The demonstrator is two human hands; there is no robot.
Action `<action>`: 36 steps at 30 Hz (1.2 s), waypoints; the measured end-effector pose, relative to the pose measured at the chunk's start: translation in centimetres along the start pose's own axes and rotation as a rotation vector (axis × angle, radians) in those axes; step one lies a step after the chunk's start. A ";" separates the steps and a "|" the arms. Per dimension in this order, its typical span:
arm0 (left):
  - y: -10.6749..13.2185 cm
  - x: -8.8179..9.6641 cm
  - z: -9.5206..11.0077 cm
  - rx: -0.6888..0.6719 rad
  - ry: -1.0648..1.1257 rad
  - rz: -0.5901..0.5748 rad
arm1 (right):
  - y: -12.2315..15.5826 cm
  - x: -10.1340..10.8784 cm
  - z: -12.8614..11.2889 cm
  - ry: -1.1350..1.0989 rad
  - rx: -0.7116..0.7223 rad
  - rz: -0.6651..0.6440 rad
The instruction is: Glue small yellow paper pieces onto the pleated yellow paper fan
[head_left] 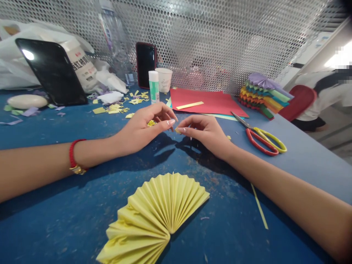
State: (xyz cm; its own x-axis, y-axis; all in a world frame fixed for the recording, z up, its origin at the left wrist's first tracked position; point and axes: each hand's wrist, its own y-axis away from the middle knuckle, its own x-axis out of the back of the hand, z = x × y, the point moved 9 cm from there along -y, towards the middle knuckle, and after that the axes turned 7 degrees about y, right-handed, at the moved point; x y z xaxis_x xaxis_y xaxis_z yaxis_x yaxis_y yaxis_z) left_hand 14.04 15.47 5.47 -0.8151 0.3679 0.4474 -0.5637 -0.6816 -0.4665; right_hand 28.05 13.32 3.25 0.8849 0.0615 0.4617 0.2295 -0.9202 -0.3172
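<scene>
Over the middle of the blue table, my right hand (207, 132) pinches a tiny yellow paper scrap (178, 130) between thumb and fingertips. Just left of it, my left hand (147, 126) has its fingers loosely curved, with nothing visible in them; the fingertips of both hands nearly meet. Yellow paper clippings (151, 123) lie partly hidden behind my left hand. Closer to me rests a pleated yellow paper fan (162, 205), spread out in folds. Scissors (261, 137) with red and yellow handles lie to the right of my right hand.
Behind my hands stand a glue stick (154, 88), a paper cup (164, 80) and a phone (145, 65). Red paper (211, 101) bears a yellow strip (189, 105). Folded colourful paper (264, 93) sits at right. A larger phone (52, 69) leans at left. A person (330, 88) is beyond the table.
</scene>
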 end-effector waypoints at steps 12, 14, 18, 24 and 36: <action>0.0 -1.2 -0.2 0.028 -0.060 -0.135 | -0.1 -0.2 0.6 -0.260 -0.067 -0.040; 0.0 -1.2 -0.4 0.036 -0.059 -0.135 | -0.2 -0.4 0.8 -0.249 -0.061 -0.051; 0.1 -1.2 -0.5 0.037 -0.057 -0.140 | -0.3 -0.5 1.2 -0.256 -0.054 -0.056; 0.2 -1.1 -0.3 0.027 -0.046 -0.136 | -0.5 -0.5 1.0 -0.195 0.025 -0.062; 0.3 -1.0 0.6 -0.054 -0.077 -0.138 | -0.4 -0.5 0.4 -0.102 0.060 -0.054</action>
State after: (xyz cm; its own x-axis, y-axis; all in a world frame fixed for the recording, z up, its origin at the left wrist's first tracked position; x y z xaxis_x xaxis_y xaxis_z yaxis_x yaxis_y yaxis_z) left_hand 14.75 14.50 5.36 -0.7179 0.4053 0.5660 -0.6778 -0.5922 -0.4357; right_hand 27.68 13.82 2.82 0.9065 0.1519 0.3940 0.2990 -0.8897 -0.3449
